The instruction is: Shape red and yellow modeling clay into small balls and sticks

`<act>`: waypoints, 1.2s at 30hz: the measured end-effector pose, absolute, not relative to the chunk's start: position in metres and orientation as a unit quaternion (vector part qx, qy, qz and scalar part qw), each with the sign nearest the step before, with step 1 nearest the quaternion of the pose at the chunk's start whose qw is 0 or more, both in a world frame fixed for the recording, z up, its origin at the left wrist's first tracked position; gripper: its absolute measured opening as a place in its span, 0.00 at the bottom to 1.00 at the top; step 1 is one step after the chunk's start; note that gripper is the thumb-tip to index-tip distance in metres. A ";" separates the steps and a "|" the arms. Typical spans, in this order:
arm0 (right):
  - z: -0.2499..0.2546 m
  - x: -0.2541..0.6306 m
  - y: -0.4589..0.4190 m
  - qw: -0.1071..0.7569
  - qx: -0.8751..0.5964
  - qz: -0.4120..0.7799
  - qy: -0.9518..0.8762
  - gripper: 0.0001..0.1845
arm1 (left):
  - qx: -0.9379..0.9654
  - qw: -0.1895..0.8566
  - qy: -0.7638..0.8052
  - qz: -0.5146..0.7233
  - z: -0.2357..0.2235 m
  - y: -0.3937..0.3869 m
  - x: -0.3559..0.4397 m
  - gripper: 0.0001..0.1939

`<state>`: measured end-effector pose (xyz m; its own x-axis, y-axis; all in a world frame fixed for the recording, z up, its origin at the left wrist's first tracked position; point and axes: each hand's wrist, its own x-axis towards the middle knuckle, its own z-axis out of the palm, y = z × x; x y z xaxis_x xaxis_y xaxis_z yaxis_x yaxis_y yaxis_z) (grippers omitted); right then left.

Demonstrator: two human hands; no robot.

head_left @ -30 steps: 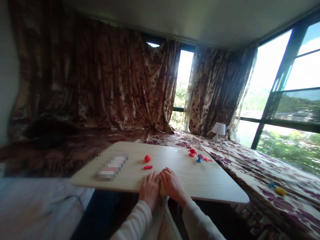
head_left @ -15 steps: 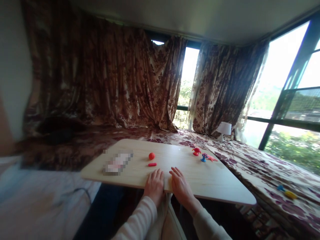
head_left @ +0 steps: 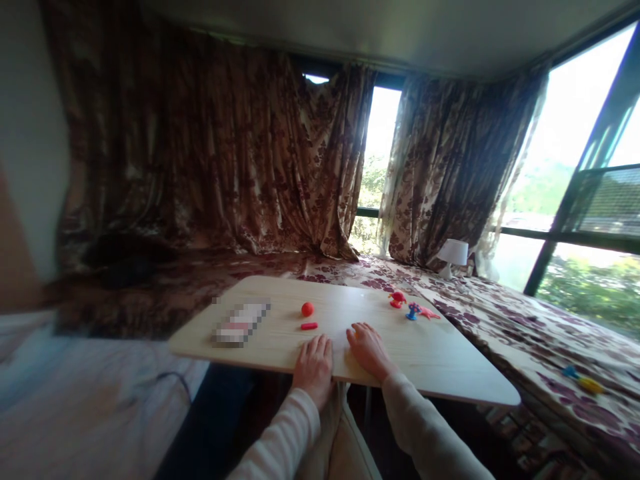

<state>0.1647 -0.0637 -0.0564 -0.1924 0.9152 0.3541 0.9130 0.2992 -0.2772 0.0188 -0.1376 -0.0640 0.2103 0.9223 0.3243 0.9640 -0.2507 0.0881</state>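
My left hand [head_left: 314, 363] rests at the front edge of a pale wooden table [head_left: 420, 363], fingers stretched out and holding nothing. Just beyond its fingertips lies a small red stick-shaped piece [head_left: 309, 326], with a round red ball [head_left: 307, 309] behind it. My right hand [head_left: 369, 348] lies a little to the right on the tabletop, empty, its fingers extended and slightly bent. Farther off to its right are a red toy figure [head_left: 397, 299], a blue toy on a round base [head_left: 413, 311] and a flat pinkish-red toy [head_left: 429, 313].
A blurred-out flat item [head_left: 242, 323] lies on the table's left. On the flowered cloth to the right sits a blue and yellow toy [head_left: 589, 385]. A small white lamp [head_left: 453, 253] stands behind, near patterned curtains [head_left: 270, 167] and windows.
My right hand has moved forward and slightly right, farther onto the table. The left hand stays by the edge. The whole view has shifted slightly.
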 end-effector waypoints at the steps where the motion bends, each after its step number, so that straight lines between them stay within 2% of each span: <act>1: -0.060 0.169 -0.069 0.236 -0.584 0.003 -0.777 0.20 | -0.775 0.066 -0.609 -0.158 -0.064 -0.138 0.019 0.30; 6: -0.071 0.173 -0.099 0.255 -0.550 -0.035 -0.794 0.24 | -0.773 0.069 -0.610 -0.157 -0.065 -0.137 0.019 0.29; 11: -0.065 0.153 -0.100 0.240 -0.513 -0.059 -0.822 0.22 | -0.774 0.068 -0.612 -0.148 -0.066 -0.136 0.019 0.30; 18: -0.052 0.145 -0.072 0.215 -0.581 -0.008 -0.785 0.18 | -0.776 0.084 -0.609 -0.143 -0.067 -0.135 0.019 0.29; 23: -0.055 0.170 -0.066 0.216 -0.601 0.039 -0.769 0.22 | -0.778 0.081 -0.604 -0.155 -0.068 -0.134 0.018 0.29; 32: -0.068 0.170 -0.105 0.233 -0.497 -0.011 -0.836 0.24 | -0.769 0.086 -0.618 -0.141 -0.066 -0.136 0.021 0.26; 36: -0.060 0.153 -0.090 0.222 -0.530 0.008 -0.819 0.21 | -0.773 0.086 -0.612 -0.144 -0.065 -0.136 0.020 0.29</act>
<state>0.1530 -0.0904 -0.0599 -0.3410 0.8708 0.3542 0.8636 0.4390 -0.2478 0.0197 -0.1364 -0.0650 0.2102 0.9208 0.3286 0.9705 -0.2371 0.0435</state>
